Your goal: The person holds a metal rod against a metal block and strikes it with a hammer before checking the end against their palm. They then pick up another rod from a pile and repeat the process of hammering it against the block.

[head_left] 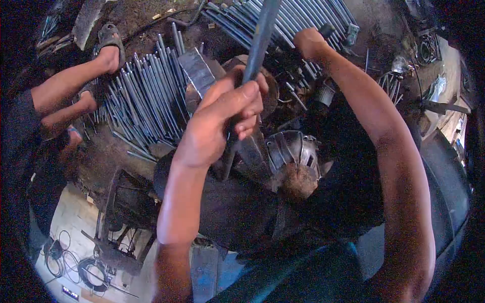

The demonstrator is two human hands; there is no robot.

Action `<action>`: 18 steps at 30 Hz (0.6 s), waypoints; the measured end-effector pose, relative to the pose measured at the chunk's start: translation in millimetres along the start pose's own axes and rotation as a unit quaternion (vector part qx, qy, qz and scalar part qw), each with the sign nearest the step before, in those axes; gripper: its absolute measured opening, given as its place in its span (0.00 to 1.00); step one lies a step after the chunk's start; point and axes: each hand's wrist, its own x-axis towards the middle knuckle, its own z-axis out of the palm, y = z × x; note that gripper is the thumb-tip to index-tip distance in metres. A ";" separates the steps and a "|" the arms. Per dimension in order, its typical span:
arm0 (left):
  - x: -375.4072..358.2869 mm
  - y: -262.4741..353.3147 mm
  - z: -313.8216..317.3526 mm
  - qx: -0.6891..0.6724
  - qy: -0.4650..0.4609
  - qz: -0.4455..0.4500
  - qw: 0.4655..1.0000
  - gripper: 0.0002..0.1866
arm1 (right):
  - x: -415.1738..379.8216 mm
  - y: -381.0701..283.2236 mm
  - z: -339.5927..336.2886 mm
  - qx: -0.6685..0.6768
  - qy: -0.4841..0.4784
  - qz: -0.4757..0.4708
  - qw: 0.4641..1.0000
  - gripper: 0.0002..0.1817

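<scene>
My left hand (225,113) is wrapped round a long grey metal bar (262,38), which slants up past the top edge of the head view. The bar's lower end shows below my fist. At the upper right my right hand (309,43) is closed beside the stacked rods. A dark stubby end (327,31) sticks out by that fist; the rest of what it holds is hidden. Just behind my left hand stands a metal block (197,70) with a bright, scuffed face. A ribbed metal housing (293,149) lies below and between my arms.
Many metal rods (146,93) lie in a pile at the left, with another stack of rods (308,12) at the top. Another person's leg and sandalled foot (110,48) are beside the left pile. Coiled cable (95,275) lies at the lower left.
</scene>
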 end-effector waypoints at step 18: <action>-71.2 -32.4 12.1 -0.045 -0.002 0.039 0.998 0.20 | -73.8 1.1 -50.9 -0.018 0.030 0.105 0.994 0.13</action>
